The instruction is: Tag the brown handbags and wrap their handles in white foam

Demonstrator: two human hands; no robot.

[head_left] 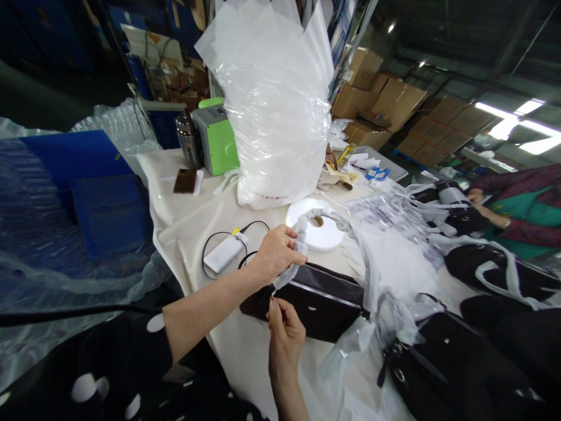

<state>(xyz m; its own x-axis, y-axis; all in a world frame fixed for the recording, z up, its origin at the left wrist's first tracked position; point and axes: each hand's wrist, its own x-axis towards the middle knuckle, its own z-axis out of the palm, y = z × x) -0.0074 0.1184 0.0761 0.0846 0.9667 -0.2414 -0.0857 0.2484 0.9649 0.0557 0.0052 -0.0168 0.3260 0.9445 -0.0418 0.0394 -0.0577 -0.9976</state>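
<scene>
Nearest to the camera is a black sleeve with white dots (109,362), on the person's left arm. The black handbag (326,307) lies on the table (175,213), just beyond the hands, with its silver zipper facing up. Its strap (370,263) rises in an arch above the bag and is covered with whitish wrapping (302,225). The left hand (278,251) holds this strap near its left end, and its thumb and fingers are closed around the wrapping. The right hand (286,330) is lower, in front of the bag; its thumb and finger are pressed together on the narrow tip of the wrapping.

Behind the strap there is a white roll (331,237), lying flat. To the left of the bag are a white power bank (225,252) and a black cable (209,240). Farther back stand a tall pack of white sheets (280,117), a green and grey machine (223,143) and a metal flask (188,140), with a phone (184,181) near the flask. On the right lie more black bags (456,362), and another person (526,216) has the hands on one of them. Cardboard boxes (394,99) are piled in the background.
</scene>
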